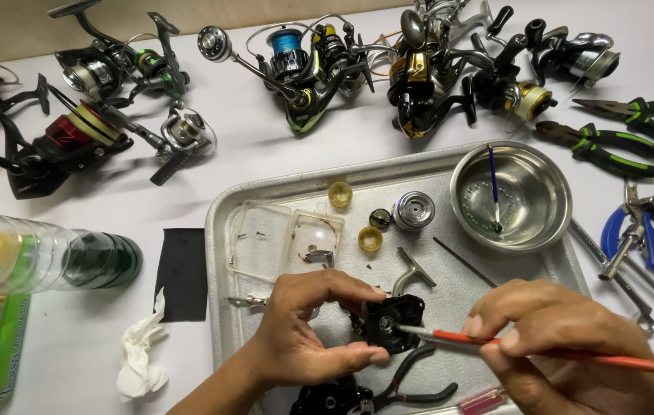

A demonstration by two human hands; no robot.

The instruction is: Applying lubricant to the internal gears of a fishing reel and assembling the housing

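Note:
My left hand [308, 327] pinches a black fishing reel body [393, 320] between thumb and fingers, over the front of a metal tray [223, 230]. A grey metal arm sticks up from the reel body. My right hand [565, 338] grips a thin orange-handled brush [573, 353], its metal tip touching the middle of the reel body. Small parts lie on the tray behind: two yellow caps [340, 194], a silver spool [413, 210] and a clear plastic box [285, 242].
A steel bowl [511, 196] with a blue brush stands at the tray's right. Several fishing reels [304, 65] line the back. Green-handled pliers [619, 146] and blue-handled pliers [634, 234] lie right. A clear bottle [43, 253], black cloth [182, 273] and crumpled tissue [141, 357] lie left.

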